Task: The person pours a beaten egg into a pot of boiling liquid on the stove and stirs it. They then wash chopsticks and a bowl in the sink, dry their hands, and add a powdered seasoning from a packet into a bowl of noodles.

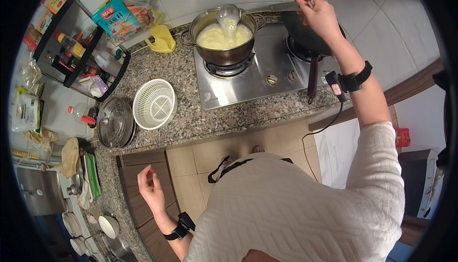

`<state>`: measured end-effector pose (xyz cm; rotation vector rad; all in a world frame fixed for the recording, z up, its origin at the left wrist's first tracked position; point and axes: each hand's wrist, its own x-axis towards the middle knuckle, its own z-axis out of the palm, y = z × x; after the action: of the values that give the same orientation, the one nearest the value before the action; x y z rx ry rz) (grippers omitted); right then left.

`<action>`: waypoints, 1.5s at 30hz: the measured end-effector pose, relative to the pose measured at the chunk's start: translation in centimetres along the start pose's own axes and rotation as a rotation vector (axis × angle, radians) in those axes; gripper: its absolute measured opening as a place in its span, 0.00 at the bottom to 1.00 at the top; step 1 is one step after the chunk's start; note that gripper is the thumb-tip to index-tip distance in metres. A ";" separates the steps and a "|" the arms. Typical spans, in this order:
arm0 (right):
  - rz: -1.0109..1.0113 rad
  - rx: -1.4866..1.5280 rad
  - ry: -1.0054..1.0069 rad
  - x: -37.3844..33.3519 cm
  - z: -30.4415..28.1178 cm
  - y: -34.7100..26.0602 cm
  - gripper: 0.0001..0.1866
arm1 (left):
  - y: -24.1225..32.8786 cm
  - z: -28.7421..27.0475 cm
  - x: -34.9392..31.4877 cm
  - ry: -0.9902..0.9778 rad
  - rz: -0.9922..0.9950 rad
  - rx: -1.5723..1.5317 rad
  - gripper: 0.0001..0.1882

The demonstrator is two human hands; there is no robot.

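1. Pouring seemed to be the step in hand; pale liquid point(214, 40) was falling from the ladle point(229, 12) into the pot point(224, 56), at the upper middle of the frame.
2. The right hand point(318, 18), at the upper right, was closed around the far end of the ladle's handle; the left hand point(151, 189), at the lower left, held nothing, its fingers loosely bent and a little apart, well away from the cookware.
3. The next move, in my judgement, called for a steady wrist, so that the bowl could empty while it remained above the pot; after this, it called for turning the bowl level again; a sideways slip could make drops fall on the stove point(257, 88).
4. The ladle was above the back part of the pot; its long axis ran almost horizontally across the frame, the bowl end to the left and the handle end to the right, passing toward the dark wok point(305, 33); the bowl was tipped, and its pouring edge was turned to the lower side of the frame.
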<state>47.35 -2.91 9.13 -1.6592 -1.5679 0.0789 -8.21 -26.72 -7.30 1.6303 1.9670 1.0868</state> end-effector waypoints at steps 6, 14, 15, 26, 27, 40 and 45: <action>-0.436 -0.321 0.097 -0.7 1.8 -0.7 0.06 | 0.2 0.0 0.1 -0.013 0.012 0.058 0.14; -0.375 -0.373 -0.037 -1.0 6.4 -1.1 0.07 | -0.1 -0.1 -0.2 -0.019 0.024 0.063 0.14; -0.308 -0.338 -0.056 -0.8 6.8 -1.2 0.08 | -0.2 -0.2 -0.2 -0.028 0.022 0.060 0.14; 0.358 0.341 -0.239 0.4 6.7 0.2 0.13 | -0.6 -0.3 -0.4 -0.037 0.011 0.103 0.14; 0.387 0.351 -0.262 0.2 6.2 0.3 0.14 | -0.6 -0.3 -0.3 -0.041 0.000 0.101 0.14; 0.051 0.035 0.003 -1.6 0.3 -2.0 0.13 | -1.5 1.1 1.9 -0.089 0.119 0.087 0.16; -0.428 -0.356 0.126 -2.7 2.2 -2.8 0.07 | -1.2 1.1 2.3 -0.111 0.111 0.051 0.15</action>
<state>43.33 -4.46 8.03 -1.5099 -1.8799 -0.5453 -8.87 -24.20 -8.41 1.8048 1.8671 0.9702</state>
